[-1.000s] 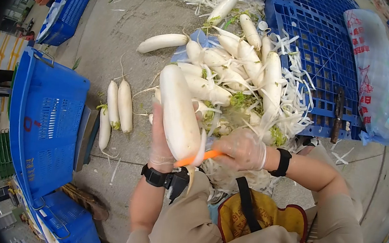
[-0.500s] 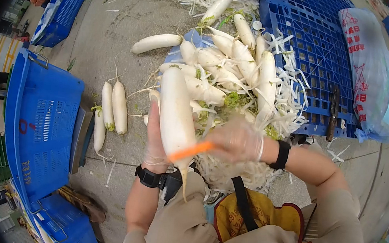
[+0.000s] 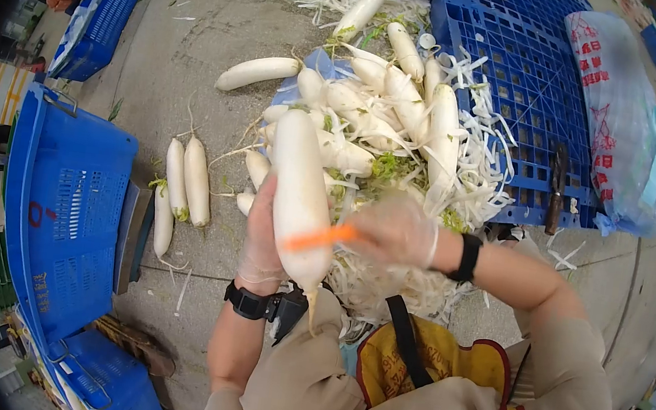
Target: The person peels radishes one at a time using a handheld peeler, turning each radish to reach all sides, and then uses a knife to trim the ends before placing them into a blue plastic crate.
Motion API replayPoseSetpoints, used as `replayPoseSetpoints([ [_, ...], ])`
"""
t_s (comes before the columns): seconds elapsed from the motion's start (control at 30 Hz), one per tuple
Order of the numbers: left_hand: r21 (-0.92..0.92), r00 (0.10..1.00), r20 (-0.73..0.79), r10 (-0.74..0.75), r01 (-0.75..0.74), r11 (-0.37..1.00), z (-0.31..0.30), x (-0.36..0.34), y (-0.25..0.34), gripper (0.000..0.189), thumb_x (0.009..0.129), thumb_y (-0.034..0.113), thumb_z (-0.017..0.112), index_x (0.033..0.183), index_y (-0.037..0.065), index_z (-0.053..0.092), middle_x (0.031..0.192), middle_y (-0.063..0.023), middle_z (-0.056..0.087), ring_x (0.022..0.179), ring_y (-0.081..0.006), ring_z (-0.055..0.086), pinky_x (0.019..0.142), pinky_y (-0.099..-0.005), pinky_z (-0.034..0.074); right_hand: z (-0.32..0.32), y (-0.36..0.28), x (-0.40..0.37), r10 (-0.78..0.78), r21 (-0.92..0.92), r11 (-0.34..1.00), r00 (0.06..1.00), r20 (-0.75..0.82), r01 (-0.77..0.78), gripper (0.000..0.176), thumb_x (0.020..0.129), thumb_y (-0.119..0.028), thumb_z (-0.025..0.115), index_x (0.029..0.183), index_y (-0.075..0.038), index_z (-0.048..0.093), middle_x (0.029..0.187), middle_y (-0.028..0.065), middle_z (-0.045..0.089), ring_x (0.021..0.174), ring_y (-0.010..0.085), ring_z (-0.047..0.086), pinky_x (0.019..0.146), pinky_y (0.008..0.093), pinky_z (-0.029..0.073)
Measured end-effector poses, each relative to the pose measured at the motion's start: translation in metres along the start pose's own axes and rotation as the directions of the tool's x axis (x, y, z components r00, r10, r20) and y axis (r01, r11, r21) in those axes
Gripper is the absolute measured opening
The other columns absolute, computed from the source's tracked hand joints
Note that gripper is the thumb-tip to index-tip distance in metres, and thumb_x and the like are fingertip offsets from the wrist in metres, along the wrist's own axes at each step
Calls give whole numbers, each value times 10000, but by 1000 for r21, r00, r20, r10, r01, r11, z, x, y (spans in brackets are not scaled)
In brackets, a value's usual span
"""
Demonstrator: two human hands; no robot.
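Observation:
A large white radish (image 3: 297, 189) slants in front of me, its thin root tip pointing down toward my knees. My left hand (image 3: 263, 234), in a clear glove, is wrapped round its left side from beneath. An orange peeler (image 3: 320, 238) lies across the lower part of the radish, blurred by motion. Its handle is in the closed, gloved fingers of my right hand (image 3: 398, 234), also smeared. Just beyond, a pile of white radishes (image 3: 364, 111) with green stubs rests among long peel strips (image 3: 383, 290). Three smaller radishes (image 3: 185, 183) lie on the ground to the left.
Blue crates (image 3: 69, 214) stand along the left, with another blue basket (image 3: 98, 25) farther back. A blue pallet (image 3: 514, 89) at the right bears a dark-handled knife (image 3: 557, 188) and a plastic bag with red print (image 3: 616, 126). Concrete floor (image 3: 169, 95) lies between.
The peeler and my right hand have shifted slightly up along the radish, away from its root tip. My left hand keeps its hold. The whole view has moved a little.

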State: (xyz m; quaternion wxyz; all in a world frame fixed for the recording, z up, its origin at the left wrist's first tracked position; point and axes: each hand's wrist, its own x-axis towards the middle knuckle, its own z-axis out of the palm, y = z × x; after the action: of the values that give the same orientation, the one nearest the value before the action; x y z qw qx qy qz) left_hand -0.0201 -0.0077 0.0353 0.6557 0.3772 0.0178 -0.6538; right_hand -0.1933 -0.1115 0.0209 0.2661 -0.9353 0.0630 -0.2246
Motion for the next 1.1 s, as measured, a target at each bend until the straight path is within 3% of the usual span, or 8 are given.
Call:
replayPoseSetpoints([
  [0.13, 0, 990, 134, -49, 49, 999, -1, -1, -7, 433, 966, 393, 354, 1171, 44, 505, 942, -108, 617, 815, -221, 631, 703, -331, 543, 9, 61, 36, 141, -41, 987, 956, -259, -157, 163, 803, -274, 645, 805, -117, 600, 590, 85, 578, 492, 240, 581, 439, 349, 463],
  [0.33, -50, 997, 60, -39, 42, 998, 4, -3, 1, 396, 968, 339, 353, 1171, 37, 510, 982, -104, 610, 840, -195, 627, 710, -315, 539, 1, 19, 10, 99, 107, 990, 994, -34, -95, 93, 816, -205, 611, 802, -113, 613, 589, 103, 567, 506, 296, 574, 459, 372, 449],
  [0.53, 128, 987, 160, 19, -40, 991, -1, -7, -7, 419, 960, 347, 359, 1179, 20, 506, 1023, -114, 613, 858, -215, 628, 768, -328, 529, 2, 106, 41, 419, -156, 874, 877, -236, -460, 133, 857, -242, 577, 863, -113, 607, 630, 103, 593, 581, 310, 603, 541, 416, 483],
  [0.67, -5, 1000, -8, 23, -24, 1000, 5, -1, -1, 467, 954, 410, 357, 1170, 24, 507, 991, -112, 614, 835, -226, 626, 757, -348, 533, -11, 49, 21, 470, 164, 880, 867, -167, -446, 189, 865, -231, 560, 959, -72, 597, 728, 155, 609, 627, 341, 608, 549, 412, 478],
  [0.77, -157, 1000, -26, 13, -17, 988, -10, 4, 1, 512, 938, 474, 375, 1165, 35, 506, 958, -118, 611, 823, -232, 625, 717, -358, 544, -5, 0, -2, 62, 79, 995, 998, -29, -60, 111, 830, -203, 609, 888, -109, 593, 617, 80, 564, 515, 259, 584, 456, 357, 461],
  [0.9, -46, 994, 34, 101, -99, 994, -13, 2, 0, 557, 935, 526, 349, 1168, 52, 528, 977, -124, 624, 838, -222, 631, 745, -352, 546, 5, -10, -3, -97, 77, 992, 991, -88, 103, 144, 815, -254, 648, 790, -135, 570, 561, 47, 536, 462, 247, 551, 413, 352, 425],
  [0.97, -98, 995, 85, 56, -48, 994, -8, 2, -4, 539, 935, 515, 356, 1163, 60, 532, 981, -121, 621, 852, -223, 628, 748, -360, 546, 16, 14, 16, 217, -33, 976, 976, 21, -216, 175, 827, -275, 638, 793, -114, 577, 583, 76, 569, 500, 266, 577, 440, 374, 449],
  [1.1, -85, 998, 38, 45, -41, 996, -3, 7, -11, 505, 921, 484, 399, 1145, 47, 520, 943, -122, 620, 813, -225, 626, 703, -345, 541, 11, 51, 42, 333, 113, 942, 919, -209, -316, 160, 837, -273, 616, 863, -115, 605, 649, 101, 617, 560, 288, 611, 512, 380, 489],
])
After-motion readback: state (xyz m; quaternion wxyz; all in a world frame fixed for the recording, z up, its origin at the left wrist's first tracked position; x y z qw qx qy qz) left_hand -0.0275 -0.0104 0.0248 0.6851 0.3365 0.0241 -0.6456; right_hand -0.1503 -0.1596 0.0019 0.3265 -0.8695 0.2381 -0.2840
